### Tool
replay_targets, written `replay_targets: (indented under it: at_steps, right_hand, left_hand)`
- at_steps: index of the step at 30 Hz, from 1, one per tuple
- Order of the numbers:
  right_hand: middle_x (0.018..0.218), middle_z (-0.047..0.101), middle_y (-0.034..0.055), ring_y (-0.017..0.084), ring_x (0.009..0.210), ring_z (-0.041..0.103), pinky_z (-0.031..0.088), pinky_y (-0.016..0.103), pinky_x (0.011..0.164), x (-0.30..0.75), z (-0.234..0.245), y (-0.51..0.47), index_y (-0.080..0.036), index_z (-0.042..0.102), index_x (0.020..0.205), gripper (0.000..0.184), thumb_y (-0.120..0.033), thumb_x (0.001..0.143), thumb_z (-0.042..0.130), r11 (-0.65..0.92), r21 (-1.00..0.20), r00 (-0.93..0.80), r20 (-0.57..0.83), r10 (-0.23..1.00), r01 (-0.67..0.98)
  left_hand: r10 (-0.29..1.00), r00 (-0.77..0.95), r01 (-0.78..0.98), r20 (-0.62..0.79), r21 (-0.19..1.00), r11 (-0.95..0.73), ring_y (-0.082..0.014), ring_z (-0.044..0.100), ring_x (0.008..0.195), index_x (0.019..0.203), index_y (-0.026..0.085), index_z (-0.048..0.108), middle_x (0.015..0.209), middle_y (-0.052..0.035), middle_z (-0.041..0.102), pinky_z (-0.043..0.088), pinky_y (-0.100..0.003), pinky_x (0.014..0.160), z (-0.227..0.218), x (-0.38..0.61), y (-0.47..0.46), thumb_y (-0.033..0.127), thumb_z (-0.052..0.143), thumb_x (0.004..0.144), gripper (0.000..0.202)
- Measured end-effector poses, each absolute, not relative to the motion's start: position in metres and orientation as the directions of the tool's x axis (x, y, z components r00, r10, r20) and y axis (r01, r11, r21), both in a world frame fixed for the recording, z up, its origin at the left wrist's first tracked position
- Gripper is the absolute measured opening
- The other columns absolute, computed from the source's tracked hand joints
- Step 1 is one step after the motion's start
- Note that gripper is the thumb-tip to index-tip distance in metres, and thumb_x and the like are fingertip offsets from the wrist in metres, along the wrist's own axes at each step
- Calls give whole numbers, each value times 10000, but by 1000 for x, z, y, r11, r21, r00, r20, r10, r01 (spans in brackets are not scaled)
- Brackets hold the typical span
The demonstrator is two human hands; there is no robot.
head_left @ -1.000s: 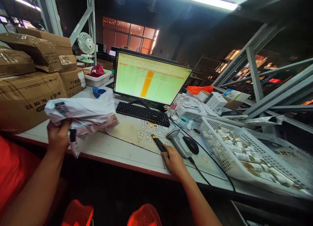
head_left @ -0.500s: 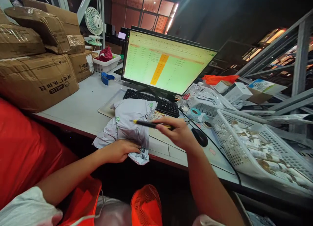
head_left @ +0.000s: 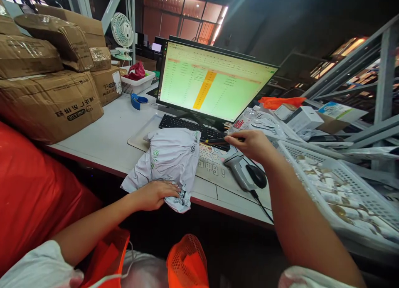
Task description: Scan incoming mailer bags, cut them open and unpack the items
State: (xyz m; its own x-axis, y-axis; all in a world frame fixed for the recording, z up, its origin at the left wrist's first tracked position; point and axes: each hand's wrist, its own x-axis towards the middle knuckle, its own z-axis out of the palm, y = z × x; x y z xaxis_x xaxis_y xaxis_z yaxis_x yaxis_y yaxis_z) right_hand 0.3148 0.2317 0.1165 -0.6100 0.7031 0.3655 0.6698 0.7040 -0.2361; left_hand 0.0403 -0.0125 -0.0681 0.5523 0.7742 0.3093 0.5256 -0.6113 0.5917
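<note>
A white plastic mailer bag (head_left: pixel 171 151) with green print, crumpled and full-looking, lies at the table's front edge. My left hand (head_left: pixel 156 194) is closed on its lower edge, beside a printed black-and-white patch; the thumb is hidden. In my right hand (head_left: pixel 249 143) is a slim black-and-yellow pen-shaped tool (head_left: pixel 216 141), pinched between the fingers above the keyboard's right end and pointing left. Below that hand, a grey handheld barcode scanner (head_left: pixel 240 171) rests on the printed desk mat (head_left: pixel 212 169), against a black mouse (head_left: pixel 257 176). The black keyboard (head_left: pixel 177 124) is partly behind the bag.
A monitor (head_left: pixel 215 80) showing a spreadsheet stands behind the keyboard. Cardboard boxes (head_left: pixel 46 109) are stacked at left, near a blue tape dispenser (head_left: pixel 139 101) and a white basket (head_left: pixel 137 84). At right, a white perforated basket (head_left: pixel 289 171) holds several small rolled items.
My right hand has moved right and up with the pen-shaped tool, away from the bag. The barcode scanner now shows. My left hand stays on the mailer bag.
</note>
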Motion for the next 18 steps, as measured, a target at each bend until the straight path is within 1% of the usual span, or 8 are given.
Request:
replay_targets:
  at_steps: [2,6,9,11,12,14,16,18]
  right_hand:
    - [773,736,79,204,687,625,465,341,663,343,102,235,-218,805,861,458,-627,877,600,674,-233,-521,478,707,701]
    - [937,716,111,248,840,644,503,398,814,367,42,214,-193,777,1031,470,-561,950,497,608,-228,-374,612,697,761]
    - [1027,680,143,268,946,635,507,418,883,365,-16,192,-153,736,1128,468,-483,977,441,554,-273,-318,590,742,787]
    - [1105,666,168,287,1025,626,497,447,934,362,-48,180,-133,707,1183,453,-432,970,441,489,-294,-300,507,808,821]
    - [1145,662,178,305,1066,619,486,478,959,359,-59,175,-128,695,1203,445,-408,958,450,448,-289,-289,457,841,846]
    - [1206,657,194,348,1138,597,458,550,995,351,-66,165,-121,683,1211,430,-369,932,470,387,-276,-258,406,877,880]
    - [1235,655,194,359,1185,582,443,571,1025,336,-54,154,-128,679,1197,404,-348,929,470,417,-311,-240,475,847,854]
    - [1230,660,177,324,1196,586,451,524,1051,310,-31,138,-156,676,1193,371,-335,960,450,553,-364,-277,586,761,750]
  left_hand:
    - [774,564,516,288,609,-602,-221,535,1394,1328,220,652,1436,-85,623,369,-407,1220,-60,40,-15,37,606,828,534]
    - [817,517,442,255,738,-510,-261,633,1275,1329,210,648,1358,-117,675,484,-374,1102,-29,35,-16,391,803,824,558]
    - [886,266,478,380,746,-463,-208,720,1060,1151,200,720,1129,-68,765,544,-309,967,-1,21,-2,449,658,944,329]
    - [873,24,643,487,661,-386,-233,690,1122,1137,182,710,1163,-85,749,508,-357,1034,10,10,16,434,617,970,317]
    - [856,-69,729,512,612,-307,-268,641,1221,1206,171,682,1264,-111,710,464,-401,1097,12,4,26,437,645,951,371]
    - [865,-187,833,466,542,-112,-348,472,1418,1415,148,551,1506,-174,532,359,-488,1191,8,-4,44,472,726,884,646]
    - [904,-240,855,354,517,25,-387,326,1509,1560,123,367,1632,-221,334,300,-521,1222,-3,-8,57,524,750,850,900]
    - [922,-242,859,302,509,59,-375,289,1529,1604,107,265,1653,-236,274,297,-513,1225,-14,-7,64,548,694,890,943]
